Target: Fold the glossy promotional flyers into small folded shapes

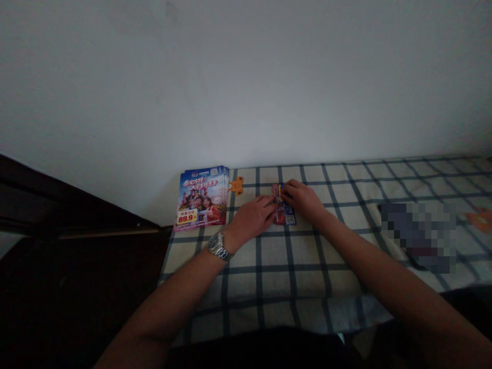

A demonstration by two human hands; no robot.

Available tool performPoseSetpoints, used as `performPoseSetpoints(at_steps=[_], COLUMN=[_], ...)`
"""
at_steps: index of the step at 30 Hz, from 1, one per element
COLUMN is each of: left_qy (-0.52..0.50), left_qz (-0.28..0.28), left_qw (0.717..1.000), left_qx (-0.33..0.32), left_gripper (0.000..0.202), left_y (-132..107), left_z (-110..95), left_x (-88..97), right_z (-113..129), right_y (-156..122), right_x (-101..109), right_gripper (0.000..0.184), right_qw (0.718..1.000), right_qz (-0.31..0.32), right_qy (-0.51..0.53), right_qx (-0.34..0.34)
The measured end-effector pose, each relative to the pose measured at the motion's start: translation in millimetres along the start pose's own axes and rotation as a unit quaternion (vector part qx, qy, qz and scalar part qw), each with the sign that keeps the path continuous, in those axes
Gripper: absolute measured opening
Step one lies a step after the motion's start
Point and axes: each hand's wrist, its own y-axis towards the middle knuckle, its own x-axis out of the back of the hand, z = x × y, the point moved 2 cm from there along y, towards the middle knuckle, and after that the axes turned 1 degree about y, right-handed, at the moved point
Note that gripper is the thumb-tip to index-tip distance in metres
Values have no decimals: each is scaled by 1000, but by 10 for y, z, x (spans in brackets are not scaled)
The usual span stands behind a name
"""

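Head view: looks like a creasing step, with the left hand flat and fingertips pressing the folded leaflet near the right of the flyer stack. Right hand curled over its far end, pinching or pressing cannot tell. Next move calls for aligned edges and steady pressure; counted: one leaflet, one stack, sheets uncountable, one wristwatch.

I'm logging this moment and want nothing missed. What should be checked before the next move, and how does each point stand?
1. Left hand touching the small leaflet: ok, fingertips at its left edge.
2. Right hand on its far end: ok.
3. Leaflet lying flat on the checked cloth: ok.
4. Leaflet stack apart from both hands: ok.
5. Right hand pinching or only resting: cannot tell.
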Motion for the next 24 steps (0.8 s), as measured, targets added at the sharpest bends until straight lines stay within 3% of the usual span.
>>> performPoseSetpoints(at_steps=[24], left_qy=[-12], left_qz=[6], left_qw=[1000], left_qx=[6], left_gripper=[30], left_y=[-3], left_z=[-2], left_x=[0], right_z=[-264], right_y=[306], right_x=[-108], right_gripper=[11], right_qw=[1000], right_qz=[-18], right_qy=[3], right_qx=[-11])
